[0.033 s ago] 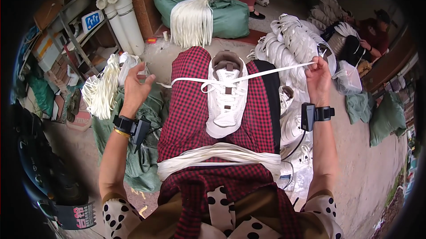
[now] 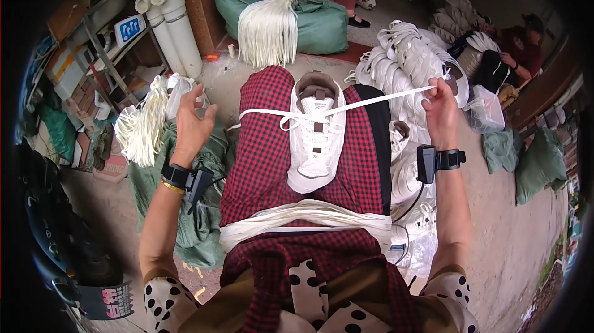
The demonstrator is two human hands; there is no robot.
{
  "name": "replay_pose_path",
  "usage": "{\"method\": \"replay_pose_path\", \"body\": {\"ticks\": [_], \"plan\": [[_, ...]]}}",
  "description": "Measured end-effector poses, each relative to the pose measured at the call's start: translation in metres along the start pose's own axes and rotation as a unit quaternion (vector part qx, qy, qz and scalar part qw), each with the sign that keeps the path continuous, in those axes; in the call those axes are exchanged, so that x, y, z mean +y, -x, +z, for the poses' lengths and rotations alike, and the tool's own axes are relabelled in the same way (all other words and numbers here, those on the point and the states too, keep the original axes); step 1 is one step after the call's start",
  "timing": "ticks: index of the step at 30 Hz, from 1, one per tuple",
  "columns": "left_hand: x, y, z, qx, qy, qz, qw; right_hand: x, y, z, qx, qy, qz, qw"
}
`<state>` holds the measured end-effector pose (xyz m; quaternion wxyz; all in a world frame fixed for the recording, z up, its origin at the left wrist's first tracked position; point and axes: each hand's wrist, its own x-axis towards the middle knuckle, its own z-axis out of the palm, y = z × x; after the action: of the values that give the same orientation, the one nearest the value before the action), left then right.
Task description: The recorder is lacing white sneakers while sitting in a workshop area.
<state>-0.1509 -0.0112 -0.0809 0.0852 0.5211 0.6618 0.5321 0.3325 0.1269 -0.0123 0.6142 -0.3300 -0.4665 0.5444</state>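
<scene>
A white sneaker (image 2: 325, 161) with a brown lining rests on my lap, its toe toward me. Its white shoelace (image 2: 383, 98) crosses over the tongue, with a small loop at the left side. One end runs up to the right, stretched straight, and my right hand (image 2: 442, 110) pinches its tip. The other end lies slack to the left over the red-and-black checked apron (image 2: 257, 166). My left hand (image 2: 193, 126) is raised beside that slack end, fingers apart, holding nothing. A bundle of white laces (image 2: 309, 215) lies across my lap below the shoe.
White lace bundles hang over a green sack (image 2: 328, 27) ahead and lie in a heap (image 2: 143, 129) at the left. White shoes (image 2: 411, 178) are piled right of my lap. Green sacks (image 2: 539, 166) stand farther right. Other people sit behind.
My right hand has shifted slightly left and down with the lace end. My left hand has moved a little to the right, and the slack lace end beside it has dropped slightly.
</scene>
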Motion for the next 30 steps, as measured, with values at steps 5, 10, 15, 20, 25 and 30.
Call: {"method": "replay_pose_path", "body": {"ticks": [5,10,15,20,25,30], "plan": [[0.071,0.021,0.021,-0.077,-0.037,0.125,0.989,0.013,0.031,0.025,-0.120,0.485,-0.065,0.864],[0.087,0.031,0.046,-0.102,-0.061,0.206,0.971,0.003,0.075,0.098,-0.293,0.470,-0.246,0.796],[0.091,0.031,0.052,-0.108,-0.048,0.212,0.970,0.017,0.065,0.110,-0.390,0.475,-0.308,0.726],[0.092,0.032,0.056,-0.097,-0.063,0.244,0.963,0.005,0.060,0.109,-0.435,0.524,-0.257,0.686],[0.092,0.036,0.058,-0.107,-0.014,0.251,0.962,-0.006,0.064,0.107,-0.427,0.517,-0.039,0.741],[0.096,0.035,0.058,-0.143,0.009,0.263,0.954,-0.003,0.067,0.108,-0.326,0.491,-0.263,0.764]]}}
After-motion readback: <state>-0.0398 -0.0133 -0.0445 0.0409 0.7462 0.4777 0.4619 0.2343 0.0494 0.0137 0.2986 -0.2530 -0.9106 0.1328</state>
